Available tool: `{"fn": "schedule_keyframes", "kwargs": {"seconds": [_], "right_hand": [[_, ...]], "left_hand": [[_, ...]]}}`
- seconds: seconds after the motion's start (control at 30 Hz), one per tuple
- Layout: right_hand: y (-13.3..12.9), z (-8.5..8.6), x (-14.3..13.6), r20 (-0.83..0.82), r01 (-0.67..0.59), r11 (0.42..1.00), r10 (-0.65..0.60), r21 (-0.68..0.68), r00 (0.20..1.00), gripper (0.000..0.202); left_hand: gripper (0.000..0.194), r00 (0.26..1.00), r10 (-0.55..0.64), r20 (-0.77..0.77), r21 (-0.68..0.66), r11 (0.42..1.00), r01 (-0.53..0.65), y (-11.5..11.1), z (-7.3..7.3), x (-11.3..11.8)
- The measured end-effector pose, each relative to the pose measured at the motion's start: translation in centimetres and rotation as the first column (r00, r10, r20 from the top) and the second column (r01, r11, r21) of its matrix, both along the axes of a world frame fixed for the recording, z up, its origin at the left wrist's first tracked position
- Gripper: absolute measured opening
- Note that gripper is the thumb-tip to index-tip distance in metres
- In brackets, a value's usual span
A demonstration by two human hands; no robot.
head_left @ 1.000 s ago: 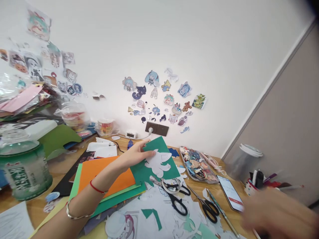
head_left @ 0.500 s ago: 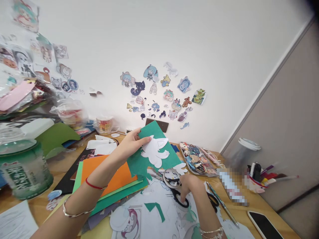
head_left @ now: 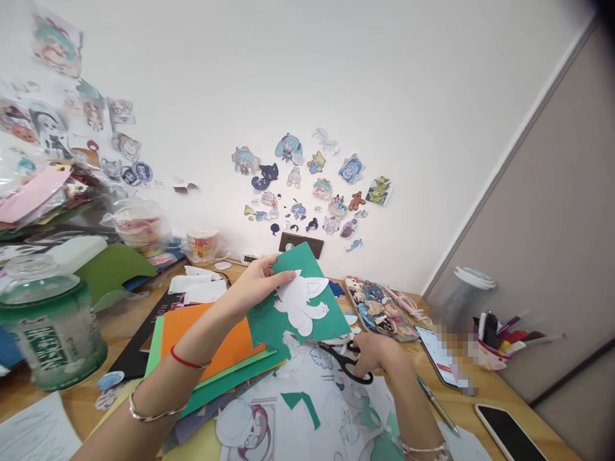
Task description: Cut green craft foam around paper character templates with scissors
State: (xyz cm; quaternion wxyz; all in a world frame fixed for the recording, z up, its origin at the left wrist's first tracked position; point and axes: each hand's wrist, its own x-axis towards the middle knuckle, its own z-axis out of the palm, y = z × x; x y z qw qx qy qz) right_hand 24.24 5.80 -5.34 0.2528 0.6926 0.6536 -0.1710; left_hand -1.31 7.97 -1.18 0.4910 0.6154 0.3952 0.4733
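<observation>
My left hand (head_left: 262,282) is closed on a sheet of green paper (head_left: 269,323), raised above the desk. Its thumb presses a white paper cutout (head_left: 302,304), shaped like an animal with a pointed ear, against the green sheet. Just below and to the right, my right hand (head_left: 377,355) grips black-handled scissors (head_left: 350,368). Their blades point left, partly under the lower edge of the green sheet. Whether the blades are apart I cannot tell. Beneath lie printed white sheets (head_left: 331,384) and an angular green paper scrap (head_left: 302,404).
Coloured paper (head_left: 211,333) is stacked on the left, near a green-and-clear jar (head_left: 52,339). To the right are a pen (head_left: 437,406), two phones (head_left: 507,429), a pen holder (head_left: 490,355) and a pouch of charms (head_left: 379,307). Stickers (head_left: 291,150) dot the wall.
My right hand has taken hold of the scissors and shifted slightly right and up with them. My left hand still holds the green sheet and cutout, a little lower in view.
</observation>
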Motion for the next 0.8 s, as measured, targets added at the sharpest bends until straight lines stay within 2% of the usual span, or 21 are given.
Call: {"fn": "schedule_keyframes", "kwargs": {"seconds": [0.07, 0.17, 0.23, 0.4, 0.5, 0.57, 0.63, 0.7, 0.8], "right_hand": [[-0.8, 1.2, 0.4, -0.009, 0.025, 0.998, -0.024, 0.056, 1.0, 0.039], [-2.2, 2.7, 0.9, -0.047, 0.041, 0.985, -0.033, 0.165, 0.998, 0.07], [-3.1, 3.4, 1.5, -0.089, 0.05, 0.967, -0.028, 0.25, 0.996, 0.079], [-5.1, 4.3, 4.1, -0.221, 0.107, 0.894, -0.009, 0.435, 0.975, 0.068], [-5.6, 4.9, 5.5, -0.39, 0.196, 0.827, 0.03, 0.528, 0.92, 0.058], [-5.2, 5.2, 5.8, -0.537, 0.279, 0.769, 0.097, 0.574, 0.838, 0.041], [-4.3, 5.1, 5.3, -0.677, 0.362, 0.73, 0.184, 0.579, 0.713, 0.031], [-3.3, 4.8, 4.2, -0.788, 0.419, 0.728, 0.269, 0.543, 0.554, 0.033], [-2.3, 4.6, 1.5, -0.892, 0.451, 0.769, 0.384, 0.452, 0.239, 0.04]], "left_hand": [[0.032, 1.0, -0.009, 0.008, -0.007, 1.0, 0.009, 0.0, 0.0, 0.0], [0.03, 1.0, -0.004, 0.024, -0.02, 1.0, 0.005, -0.1, 0.2, -0.1], [0.03, 0.999, 0.004, 0.046, -0.03, 1.0, -0.002, -0.1, 0.4, -0.4], [0.032, 0.986, 0.074, 0.148, -0.052, 0.996, -0.067, -0.1, 0.7, -1.0], [0.03, 0.966, 0.155, 0.209, -0.065, 0.987, -0.145, 0.0, 0.6, -0.9], [0.03, 0.953, 0.193, 0.235, -0.065, 0.981, -0.182, -0.1, 0.6, -0.6], [0.032, 0.944, 0.21, 0.256, -0.041, 0.978, -0.206, -0.2, 0.5, -0.2], [0.034, 0.937, 0.228, 0.266, 0.0, 0.972, -0.236, -0.5, 0.6, 0.1], [0.035, 0.928, 0.272, 0.254, 0.07, 0.952, -0.298, -0.8, 0.6, 0.3]]}}
